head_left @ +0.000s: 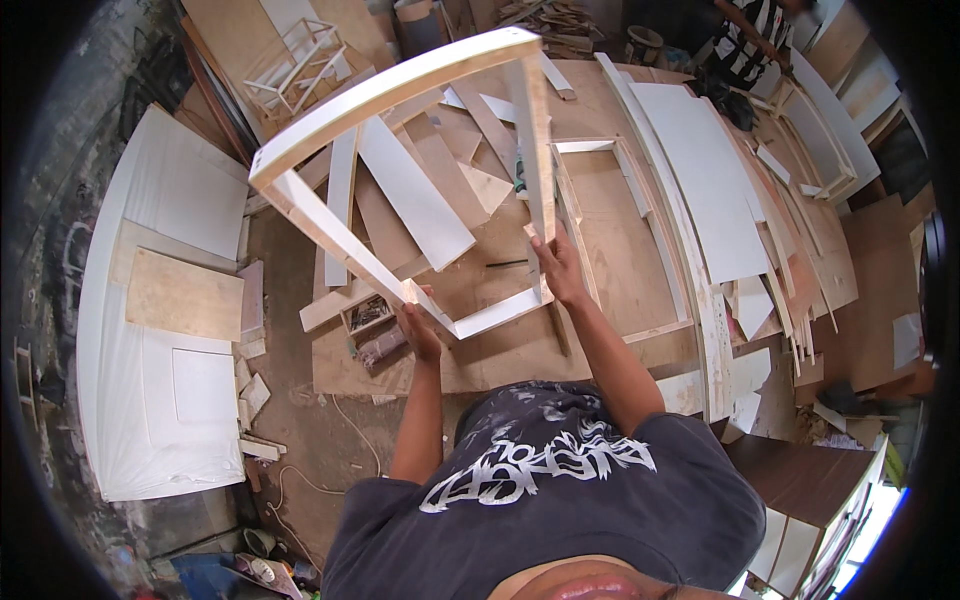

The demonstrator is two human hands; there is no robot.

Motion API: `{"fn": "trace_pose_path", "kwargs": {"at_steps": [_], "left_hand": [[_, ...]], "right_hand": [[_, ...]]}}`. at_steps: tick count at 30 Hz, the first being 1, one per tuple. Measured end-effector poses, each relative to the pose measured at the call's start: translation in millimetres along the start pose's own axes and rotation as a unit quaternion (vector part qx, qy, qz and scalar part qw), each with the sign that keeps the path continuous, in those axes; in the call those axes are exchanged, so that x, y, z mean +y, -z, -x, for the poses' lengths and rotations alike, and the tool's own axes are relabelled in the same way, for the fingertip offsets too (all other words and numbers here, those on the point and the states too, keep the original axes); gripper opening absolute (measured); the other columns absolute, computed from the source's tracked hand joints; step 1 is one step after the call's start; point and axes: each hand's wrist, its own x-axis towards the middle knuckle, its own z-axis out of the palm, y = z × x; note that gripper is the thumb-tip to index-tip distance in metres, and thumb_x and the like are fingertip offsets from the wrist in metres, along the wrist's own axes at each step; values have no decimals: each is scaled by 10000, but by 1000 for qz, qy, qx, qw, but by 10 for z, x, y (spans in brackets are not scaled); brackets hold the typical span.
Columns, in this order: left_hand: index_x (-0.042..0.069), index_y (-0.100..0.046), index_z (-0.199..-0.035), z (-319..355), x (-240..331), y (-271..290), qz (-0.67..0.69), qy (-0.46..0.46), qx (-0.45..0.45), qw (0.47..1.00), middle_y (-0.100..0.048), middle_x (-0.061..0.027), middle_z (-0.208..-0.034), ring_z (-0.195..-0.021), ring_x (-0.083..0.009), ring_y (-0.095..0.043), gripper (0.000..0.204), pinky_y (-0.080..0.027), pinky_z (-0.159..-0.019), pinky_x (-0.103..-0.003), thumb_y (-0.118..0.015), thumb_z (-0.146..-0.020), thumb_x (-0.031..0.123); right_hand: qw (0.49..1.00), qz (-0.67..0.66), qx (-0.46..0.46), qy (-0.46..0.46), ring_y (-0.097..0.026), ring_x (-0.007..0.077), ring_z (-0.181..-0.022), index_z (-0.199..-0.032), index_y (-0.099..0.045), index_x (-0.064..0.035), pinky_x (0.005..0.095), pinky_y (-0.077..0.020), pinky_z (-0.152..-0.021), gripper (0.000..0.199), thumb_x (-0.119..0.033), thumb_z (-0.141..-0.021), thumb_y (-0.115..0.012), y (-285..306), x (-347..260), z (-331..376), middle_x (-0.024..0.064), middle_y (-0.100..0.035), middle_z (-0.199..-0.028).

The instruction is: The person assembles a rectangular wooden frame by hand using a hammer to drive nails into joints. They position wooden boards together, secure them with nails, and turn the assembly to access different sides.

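Note:
I hold up a rectangular wooden frame (540, 130), white on some faces and bare wood on its edges, tilted above a plywood work surface (480, 372). My left hand (420, 328) grips its near left corner area, fingers partly hidden behind the bar. Closed around the right bar near the lower corner is my right hand (560, 264). Below the frame lie white boards (415, 200) and a thin dark stick (507, 263). Near my left hand are a small box of metal fasteners (368, 314) and a wrapped roll (382, 347).
Another wooden frame (650, 230) lies on the work surface to the right, beside long white panels (700, 180). Farther right a person (755, 40) in a striped top stands by another frame. Large white panels (190, 390) lie at left; a cable (300, 475) runs across the floor.

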Motion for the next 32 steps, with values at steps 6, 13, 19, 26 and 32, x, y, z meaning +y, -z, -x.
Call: {"fn": "trace_pose_path", "kwargs": {"at_steps": [6, 13, 19, 26, 32], "left_hand": [[-4, -591, -1151, 64, -17, 137, 18, 20, 6, 1000, -639, -114, -1083, -1028, -210, -583, 702, -450, -936, -361, -315, -1041, 632], [-13, -599, -1156, 224, 389, 216, 47, 154, 31, 986, -675, -115, -921, -845, -194, -633, 687, -499, -797, -323, -406, -1031, 634], [20, -611, -1211, 543, 161, 429, 25, 293, 25, 955, -668, -99, -882, -802, -188, -648, 643, -522, -750, -323, -456, -1017, 613], [10, -680, -1053, 699, -118, 386, 2, 346, -4, 938, -659, -65, -882, -767, -183, -649, 536, -538, -713, -323, -530, -1003, 522], [8, -683, -1083, 390, -492, 307, -45, 356, -11, 933, -660, -106, -907, -784, -208, -673, 546, -557, -757, -382, -585, -966, 532]], "right_hand": [[998, 48, -35, 37, -565, 227, -1199, -1454, -469, -21, 349, -446, -1016, 571, -179, -961, -710, -1, 117, 251, 127, -613, -1298], [982, 186, 20, -29, -562, 222, -779, -1393, -559, -62, 370, -485, -736, 540, -246, -927, -758, -3, -368, 724, 107, -667, -943], [952, 301, 22, -53, -671, 390, -987, -1392, -549, -29, 438, -513, -853, 670, -272, -821, -802, 12, -84, 1176, 240, -697, -1059], [939, 334, 64, -51, -637, 429, -1146, -1397, -535, -2, 446, -509, -976, 696, -302, -824, -794, 124, 520, 1307, 263, -668, -1228], [936, 328, 45, -123, -586, 402, -1268, -1401, -542, 28, 438, -462, -1063, 719, -363, -845, -777, 111, 760, 1027, 290, -604, -1345]]}}
